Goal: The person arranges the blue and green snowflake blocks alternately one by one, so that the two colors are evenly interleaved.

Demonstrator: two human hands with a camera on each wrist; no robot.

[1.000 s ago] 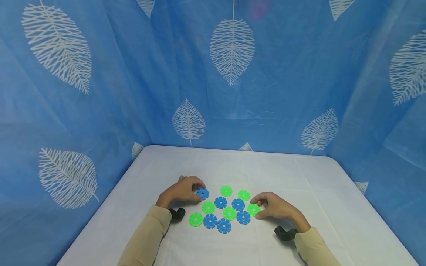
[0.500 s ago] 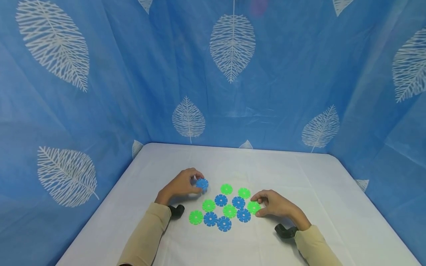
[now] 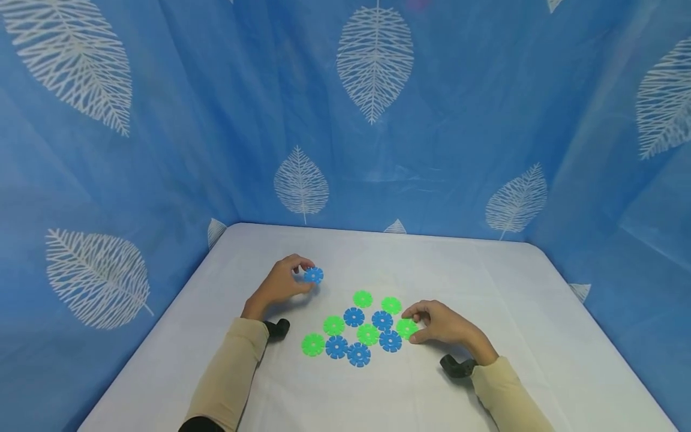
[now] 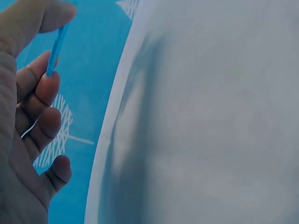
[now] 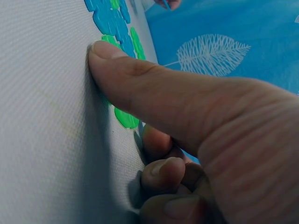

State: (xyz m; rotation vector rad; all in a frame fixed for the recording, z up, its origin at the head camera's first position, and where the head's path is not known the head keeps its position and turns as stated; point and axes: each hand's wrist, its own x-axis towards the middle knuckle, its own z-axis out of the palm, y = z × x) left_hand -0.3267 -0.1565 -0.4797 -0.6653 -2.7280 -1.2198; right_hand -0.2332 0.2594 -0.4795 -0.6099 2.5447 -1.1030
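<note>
My left hand (image 3: 282,280) pinches a blue notched plastic disc (image 3: 313,275) by its edge, beyond the other discs and off to their left. The left wrist view shows the blue disc (image 4: 57,49) edge-on between thumb and fingertips, raised over the white cloth. My right hand (image 3: 445,324) has its thumb and index finger at opposite edges of a green notched disc (image 3: 406,329), which lies flat on the table. In the right wrist view the thumb (image 5: 135,77) hides part of a green disc (image 5: 126,117), and the other fingers are curled.
Several blue discs (image 3: 337,347) and green discs (image 3: 313,344) lie in a loose cluster between the hands on the white table (image 3: 442,264). A blue curtain (image 3: 432,120) with white leaf prints surrounds the table. Each wrist bears a black device (image 3: 457,366).
My left hand has lifted the blue disc from the upper left of the cluster and carried it away, farther back and left. The right hand keeps its place at the green disc.
</note>
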